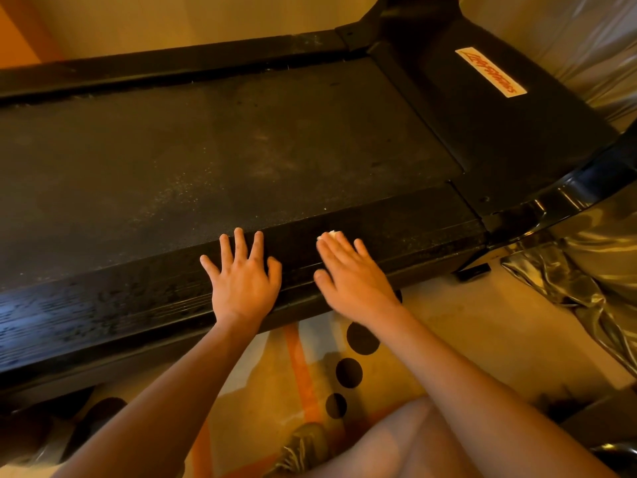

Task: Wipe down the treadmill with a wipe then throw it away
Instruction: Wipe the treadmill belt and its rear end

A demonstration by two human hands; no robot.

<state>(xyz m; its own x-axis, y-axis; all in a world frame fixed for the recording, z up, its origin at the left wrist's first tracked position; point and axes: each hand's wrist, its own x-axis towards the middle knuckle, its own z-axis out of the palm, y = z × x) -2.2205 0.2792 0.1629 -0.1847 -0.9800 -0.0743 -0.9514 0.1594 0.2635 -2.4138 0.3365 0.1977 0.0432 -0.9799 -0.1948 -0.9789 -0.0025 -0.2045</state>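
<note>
The black treadmill (pixel 241 139) stretches across the view, its dusty belt in the middle and a ribbed side rail (pixel 396 219) along the near edge. My left hand (pixel 241 274) lies flat on that rail with fingers spread. To its right, my right hand (pixel 351 270) presses flat on the rail with straight fingers. A small white wipe (pixel 330 234) peeks out from under its fingertips; most of the wipe is hidden beneath the hand.
The motor cover with a white and red label (pixel 491 72) sits at the far right. Shiny crumpled sheeting (pixel 586 288) lies to the right. A patterned rug (pixel 310 367) with black dots covers the floor below, near my knee (pixel 431 439).
</note>
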